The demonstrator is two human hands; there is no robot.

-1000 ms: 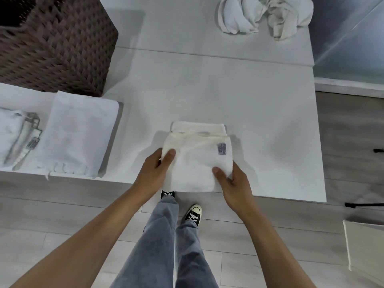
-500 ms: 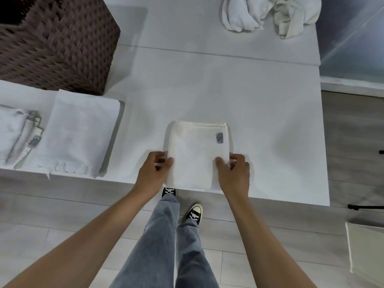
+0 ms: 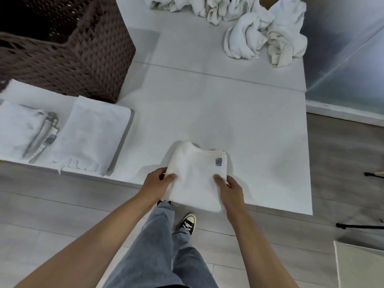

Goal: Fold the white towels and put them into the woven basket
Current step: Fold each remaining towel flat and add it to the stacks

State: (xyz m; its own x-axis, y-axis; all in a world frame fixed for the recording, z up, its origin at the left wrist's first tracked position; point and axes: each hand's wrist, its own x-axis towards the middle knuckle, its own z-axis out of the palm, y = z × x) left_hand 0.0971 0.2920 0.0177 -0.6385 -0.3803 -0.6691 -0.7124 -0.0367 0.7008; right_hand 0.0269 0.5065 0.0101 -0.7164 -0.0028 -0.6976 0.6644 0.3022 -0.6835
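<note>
A folded white towel [image 3: 197, 173] with a small grey label lies at the near edge of the white table [image 3: 239, 121]. My left hand [image 3: 158, 182] pinches its left edge, thumb on top. My right hand [image 3: 229, 189] grips its right edge, thumb on top and fingers underneath. The towel's near part seems raised off the table. The dark brown woven basket [image 3: 83, 50] stands at the far left. Two folded white towels lie in front of it: one with fringe [image 3: 91, 138] and one with a label [image 3: 20, 129].
A heap of crumpled white towels [image 3: 259, 32] lies at the table's far right. Grey wood-look floor, my jeans and black sneakers show below the table edge. A pale board [image 3: 361, 265] and black stand legs [image 3: 359, 226] are on the floor at right.
The towel's top half was folded down flat, and both hands then took hold of its side edges. The towel's left side has lifted and it has turned slightly. The camera has tilted.
</note>
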